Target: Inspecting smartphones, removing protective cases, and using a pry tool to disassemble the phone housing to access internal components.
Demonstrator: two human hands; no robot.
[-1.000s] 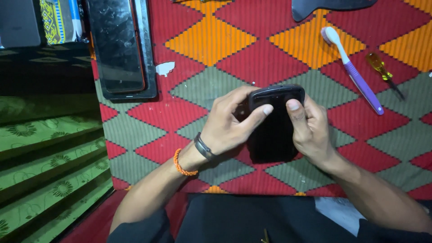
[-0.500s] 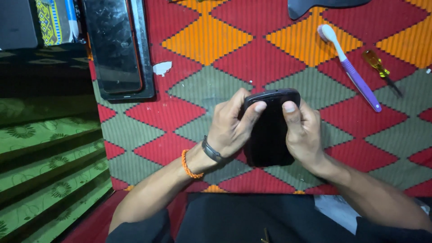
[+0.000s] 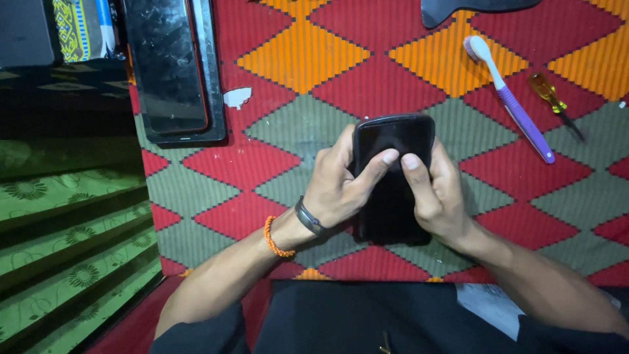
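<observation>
Black phone held upright over diamond-patterned mat, centre frame. Left hand and right hand clasp its sides, thumbs pressed on upper screen. Second dark phone lies upper left; purple-handled toothbrush beside yellow-handled screwdriver upper right.
</observation>
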